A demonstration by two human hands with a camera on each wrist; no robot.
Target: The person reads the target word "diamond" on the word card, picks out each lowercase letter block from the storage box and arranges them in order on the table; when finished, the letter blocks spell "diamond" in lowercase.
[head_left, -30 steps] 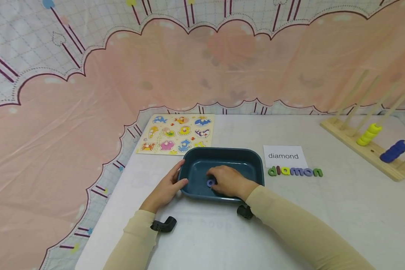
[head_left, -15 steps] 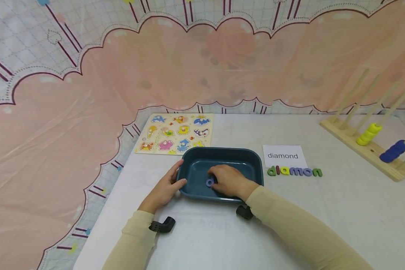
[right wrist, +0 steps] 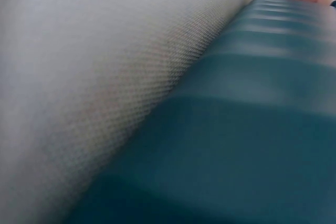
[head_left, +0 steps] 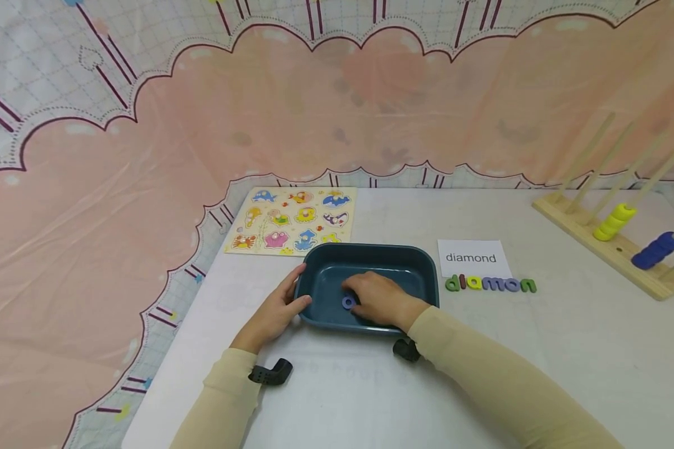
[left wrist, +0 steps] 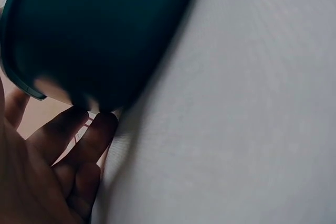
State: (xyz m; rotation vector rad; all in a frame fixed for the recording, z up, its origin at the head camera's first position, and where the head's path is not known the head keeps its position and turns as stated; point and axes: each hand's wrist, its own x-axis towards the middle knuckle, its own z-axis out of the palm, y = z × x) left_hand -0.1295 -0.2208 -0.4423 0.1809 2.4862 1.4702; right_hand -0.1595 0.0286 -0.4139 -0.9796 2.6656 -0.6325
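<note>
A dark teal tray rests on the white table. My left hand grips its left end, thumb over the rim. In the left wrist view, the fingertips of that hand press against the tray's outer wall. My right hand reaches down inside the tray with curled fingers. Between its forefinger and thumb is a small purple ring-shaped letter, partly hidden by the hand. The right wrist view is mostly filled by the tray's outer side.
To the tray's right lies a white card printed "diamond". Below it stand coloured letters in a row, reading "diamon". A sea-animal puzzle board lies behind the tray. At the far right is a wooden peg stand with yellow and blue beads.
Both hands stay at the tray, with hardly any movement. The purple letter and the right fingers sit very slightly further left; the camera view has shifted a little.
</note>
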